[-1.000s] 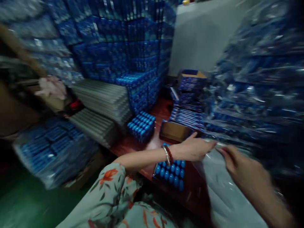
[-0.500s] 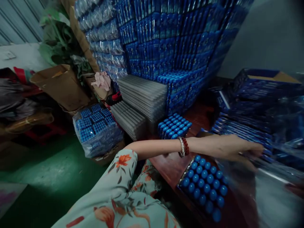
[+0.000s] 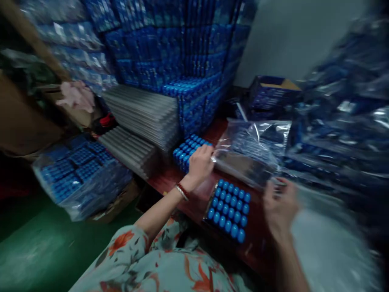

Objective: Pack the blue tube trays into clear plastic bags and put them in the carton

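Bundles of blue-capped tubes [image 3: 80,172] in plastic wrap are sitting low on the left, beside stacked grey trays [image 3: 142,117]. Moving across, the left hand [image 3: 199,164] is pinching the left edge of a clear plastic bag [image 3: 253,150], holding it up over the red table [image 3: 194,202]. Just below the bag, a block of blue-capped tubes [image 3: 227,209] is standing upright on the table. Further right, the right hand [image 3: 279,205] is gripping the bag's lower right corner, though it is blurring badly.

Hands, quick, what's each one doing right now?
Left hand: closed on the clear plastic bag.
Right hand: pinching the same bag's other edge, blurred.
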Available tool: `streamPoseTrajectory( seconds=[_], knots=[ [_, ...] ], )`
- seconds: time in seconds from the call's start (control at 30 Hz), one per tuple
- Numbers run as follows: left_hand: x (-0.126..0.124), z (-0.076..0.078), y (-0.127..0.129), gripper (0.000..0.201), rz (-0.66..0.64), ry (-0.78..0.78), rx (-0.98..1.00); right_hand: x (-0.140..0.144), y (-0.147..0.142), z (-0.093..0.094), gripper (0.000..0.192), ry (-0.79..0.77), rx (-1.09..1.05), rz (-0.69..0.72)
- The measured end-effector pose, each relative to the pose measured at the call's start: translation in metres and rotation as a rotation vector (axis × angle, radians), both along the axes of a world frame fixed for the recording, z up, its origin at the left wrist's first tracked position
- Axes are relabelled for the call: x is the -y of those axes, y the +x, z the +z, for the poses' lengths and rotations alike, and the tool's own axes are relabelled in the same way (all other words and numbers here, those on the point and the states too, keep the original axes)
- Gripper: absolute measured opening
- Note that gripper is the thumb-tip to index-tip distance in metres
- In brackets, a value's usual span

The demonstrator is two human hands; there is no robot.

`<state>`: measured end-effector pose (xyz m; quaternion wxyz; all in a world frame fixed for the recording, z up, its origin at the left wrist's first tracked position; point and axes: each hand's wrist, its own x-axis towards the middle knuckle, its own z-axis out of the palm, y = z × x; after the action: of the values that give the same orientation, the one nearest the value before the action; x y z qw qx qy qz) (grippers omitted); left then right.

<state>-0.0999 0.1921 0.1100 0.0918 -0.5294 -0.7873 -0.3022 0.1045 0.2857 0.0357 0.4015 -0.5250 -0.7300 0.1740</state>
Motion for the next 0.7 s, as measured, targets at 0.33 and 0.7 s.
streamPoseTrajectory(
  seconds=[0.33, 0.7],
  knots=[
    [-0.015, -0.095, 0.030, 0.025, -0.251, -0.180, 0.471, 0.013, 0.019, -0.063, 0.052, -0.305, -0.136, -0.079],
    [0.029, -0.159, 0.057, 0.026, -0.216, -0.199, 0.743, 0.057, 0.036, -0.088, 0.054, -0.287, -0.034, -0.070]
  ],
)
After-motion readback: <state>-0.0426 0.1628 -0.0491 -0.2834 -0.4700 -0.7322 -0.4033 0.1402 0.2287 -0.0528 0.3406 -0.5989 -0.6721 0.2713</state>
